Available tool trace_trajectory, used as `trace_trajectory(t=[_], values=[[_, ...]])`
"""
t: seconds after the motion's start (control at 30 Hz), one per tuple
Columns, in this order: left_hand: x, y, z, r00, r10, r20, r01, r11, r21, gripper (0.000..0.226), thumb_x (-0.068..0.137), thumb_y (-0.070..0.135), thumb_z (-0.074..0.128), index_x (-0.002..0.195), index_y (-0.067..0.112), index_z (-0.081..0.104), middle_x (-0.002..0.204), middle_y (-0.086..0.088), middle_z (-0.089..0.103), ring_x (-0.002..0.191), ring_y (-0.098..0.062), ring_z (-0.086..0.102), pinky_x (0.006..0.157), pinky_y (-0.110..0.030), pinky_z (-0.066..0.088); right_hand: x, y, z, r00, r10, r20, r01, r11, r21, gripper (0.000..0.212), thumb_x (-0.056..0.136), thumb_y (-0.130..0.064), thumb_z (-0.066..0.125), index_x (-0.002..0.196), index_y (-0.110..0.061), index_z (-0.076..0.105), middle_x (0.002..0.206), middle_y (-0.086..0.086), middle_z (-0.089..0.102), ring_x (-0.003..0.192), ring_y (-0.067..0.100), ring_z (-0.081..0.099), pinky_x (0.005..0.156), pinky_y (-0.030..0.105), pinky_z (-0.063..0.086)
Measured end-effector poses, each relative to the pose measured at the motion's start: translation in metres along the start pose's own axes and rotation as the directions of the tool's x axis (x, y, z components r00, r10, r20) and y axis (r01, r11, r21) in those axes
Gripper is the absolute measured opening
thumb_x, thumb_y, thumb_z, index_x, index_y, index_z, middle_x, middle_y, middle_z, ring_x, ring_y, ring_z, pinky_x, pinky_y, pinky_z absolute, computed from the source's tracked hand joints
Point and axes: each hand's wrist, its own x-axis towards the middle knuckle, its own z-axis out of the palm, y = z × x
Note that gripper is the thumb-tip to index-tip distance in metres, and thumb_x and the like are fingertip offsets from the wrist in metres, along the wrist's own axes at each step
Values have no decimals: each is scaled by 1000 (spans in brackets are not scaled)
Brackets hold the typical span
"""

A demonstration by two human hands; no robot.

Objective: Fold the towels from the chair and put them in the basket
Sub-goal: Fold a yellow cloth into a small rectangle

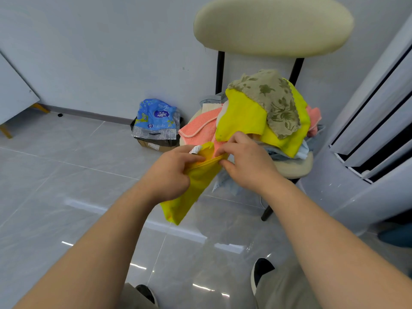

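Pinching the top edge of a yellow towel (196, 186) between the left hand (171, 172) and right hand (247, 161), the person lets it hang off the chair (294, 167) seat's front edge, probably to straighten it for folding.

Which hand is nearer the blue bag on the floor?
Left. The left hand is just right of the blue bag; the right hand is farther right, by the chair.

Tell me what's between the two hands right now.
In the head view, only the yellow towel: its top edge spans from the left hand to the right hand, both pinching it; the rest hangs down.
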Motion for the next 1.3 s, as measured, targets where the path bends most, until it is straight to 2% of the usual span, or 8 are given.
trace_trajectory(t=[0.17,0.27,0.4,0.57,0.7,0.97,1.13,1.3], values=[[1,-3,-1,1000,-1,24,0,1000,18,77,77,-8,56,145,27,52,155,10,39,138,-16,38,99,-16,27,1,-1,2,996,-83,-34,85,994,65,19,87,-36,72,105,-29,71,110,-5,52,89,13,51,78,38,51],[0,-3,1,999,30,35,-30,1000,-10,79,76,-9,56,146,29,51,151,11,42,134,-12,40,96,-13,27,1,-5,3,995,-97,20,93,985,146,15,90,-36,70,102,-28,67,89,-15,53,78,7,47,74,30,44],[-1,-2,1,996,81,46,-78,995,-58,81,75,-10,56,143,34,53,144,14,46,117,-1,42,84,-5,30,3,-7,3,998,17,58,-37,930,367,16,85,-26,76,98,-28,67,80,-18,61,70,-1,55,68,20,46],[-2,-2,0,995,104,-1,-104,992,-77,84,71,-13,54,140,35,55,141,18,47,111,7,36,82,3,27,10,-2,5,982,165,95,-190,800,570,23,86,-14,76,107,-21,69,89,-2,69,77,19,71,78,42,62],[-2,1,0,991,136,-1,-135,986,-94,83,71,-15,55,138,34,58,134,24,46,111,7,37,80,7,27,8,-2,6,980,185,72,-188,755,628,24,87,-13,76,109,-14,65,85,8,72,72,21,73,75,46,62],[-4,7,-3,986,168,-6,-168,978,-120,81,70,-19,52,135,27,61,126,26,43,100,16,33,78,10,26,6,-1,3,995,95,22,-92,850,519,41,88,-22,75,125,-35,66,92,-5,65,76,14,68,79,42,60],[-4,2,-2,983,184,20,-182,980,-85,78,68,-19,52,132,23,65,128,24,46,103,14,36,79,10,26,7,-1,3,997,65,51,-80,915,397,18,90,-31,72,108,-28,72,80,-17,58,77,13,64,78,38,57],[-1,-5,-4,992,116,41,-117,993,8,68,70,-13,54,126,23,70,143,16,47,117,0,41,87,-1,29,6,2,1,1000,2,27,-9,970,241,14,95,-30,65,106,-22,63,104,-10,49,90,10,49,85,30,43]])
